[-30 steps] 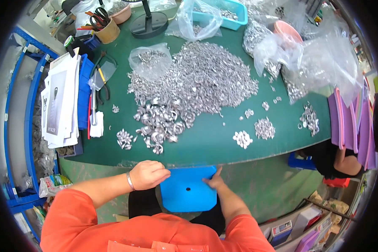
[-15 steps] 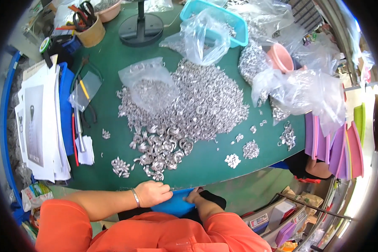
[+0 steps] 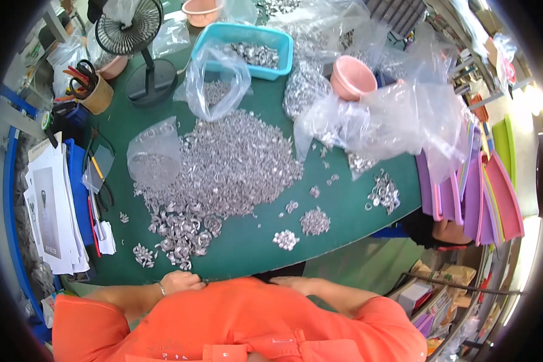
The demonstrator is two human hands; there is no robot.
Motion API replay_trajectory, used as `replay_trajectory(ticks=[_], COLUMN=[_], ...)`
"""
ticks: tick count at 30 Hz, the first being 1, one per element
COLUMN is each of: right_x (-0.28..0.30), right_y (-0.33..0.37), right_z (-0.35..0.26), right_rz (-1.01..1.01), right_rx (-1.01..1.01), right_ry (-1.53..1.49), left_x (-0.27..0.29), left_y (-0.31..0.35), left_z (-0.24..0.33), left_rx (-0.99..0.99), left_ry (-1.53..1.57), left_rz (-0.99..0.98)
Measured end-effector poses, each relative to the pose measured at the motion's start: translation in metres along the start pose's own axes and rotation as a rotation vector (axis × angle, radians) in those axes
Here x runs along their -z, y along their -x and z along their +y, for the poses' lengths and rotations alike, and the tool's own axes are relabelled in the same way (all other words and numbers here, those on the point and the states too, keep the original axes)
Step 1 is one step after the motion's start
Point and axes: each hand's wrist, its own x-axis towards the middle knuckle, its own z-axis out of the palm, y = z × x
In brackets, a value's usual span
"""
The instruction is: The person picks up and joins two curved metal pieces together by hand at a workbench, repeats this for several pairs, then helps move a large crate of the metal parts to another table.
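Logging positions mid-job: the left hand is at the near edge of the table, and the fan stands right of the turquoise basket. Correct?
No: the fan stands left of the turquoise basket, as the head view shows. The left hand is at the near edge of the table.

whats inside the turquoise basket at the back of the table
Small silvery pieces lie in the turquoise basket. Whatever is beneath them is covered, and a clear plastic bag overlaps the left part.

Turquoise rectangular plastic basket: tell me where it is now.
In the head view, the basket sits far back on the green table, right of the black round fan, partly behind an open clear plastic bag.
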Motion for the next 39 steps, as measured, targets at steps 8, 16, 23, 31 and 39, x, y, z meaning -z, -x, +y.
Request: replay_trajectory(ticks=[8,16,23,31,39], right_x=[0.052,0.06,0.038,0.015,0.008], right_y=[0.043,-0.06,-0.091,-0.096,-0.095], right_z=[-0.132,-0.186,-0.185,-0.178,-0.168], right_rz=[0.301,1.163,1.282,1.437,1.412], right_rx=[0.2,0.744,0.538,0.544,0.745], right_ry=[0.126,0.381,0.492,0.301,-0.039], left_x=[-0.003,-0.016,-0.027,-0.029,-0.027], left_y=[0.003,-0.007,-0.005,-0.004,-0.006], left_z=[0.004,0.028,0.037,0.038,0.038], left_rx=[0.014,0.196,0.309,0.297,0.301], left_ry=[0.119,-0.006,0.016,0.014,-0.016], left_rz=[-0.018,0.346,0.598,0.588,0.58])
